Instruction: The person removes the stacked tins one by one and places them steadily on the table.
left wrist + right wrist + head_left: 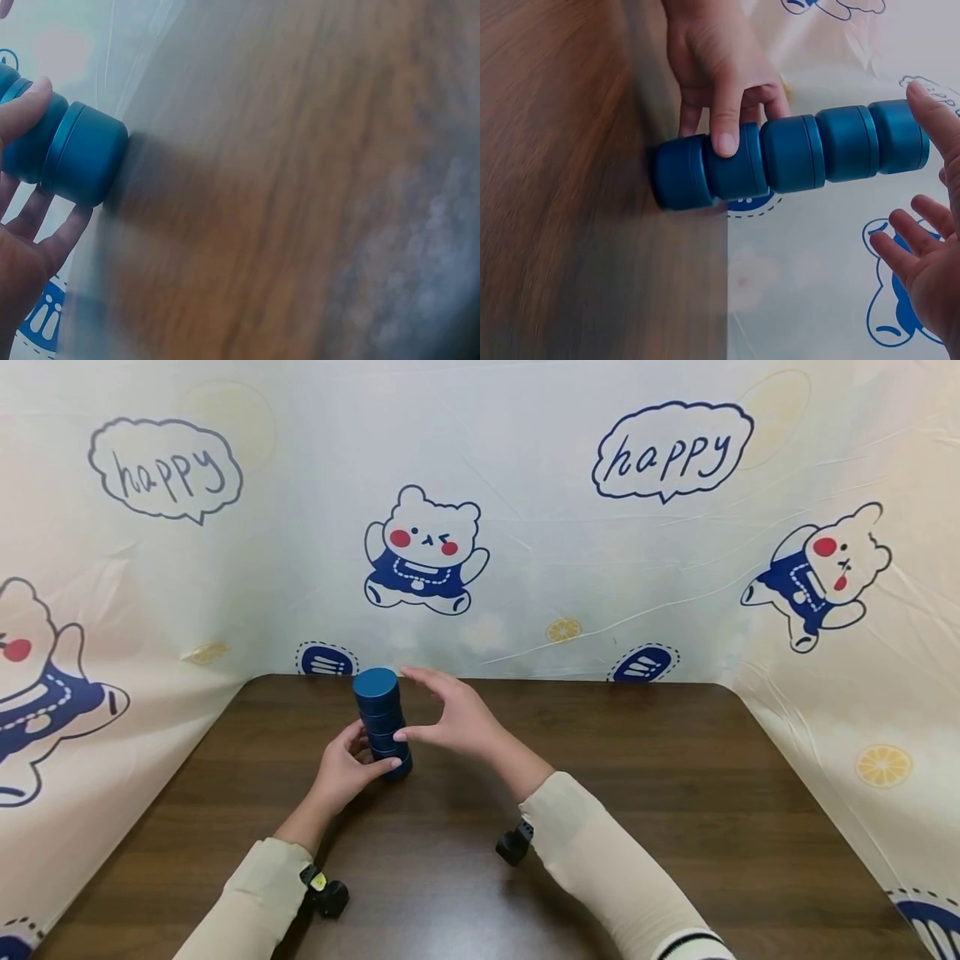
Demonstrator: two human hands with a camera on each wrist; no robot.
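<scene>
Four dark blue round tins stand stacked as a column (381, 722) near the back left of a brown wooden table (637, 793). My left hand (352, 768) grips the lower part of the tin stack (795, 154): its thumb presses the second tin from the bottom and its fingers wrap behind. In the left wrist view the bottom tin (75, 161) rests on the wood. My right hand (446, 718) arches beside the upper tins with spread fingers. In the right wrist view one fingertip (928, 112) touches the top tin, and the others stay clear.
A cloth backdrop (525, 527) printed with bears and "happy" bubbles rises behind the table and along both sides. Small black cameras sit at my left wrist (330, 893) and right wrist (516, 842). Bare wood stretches to the right and front of the stack.
</scene>
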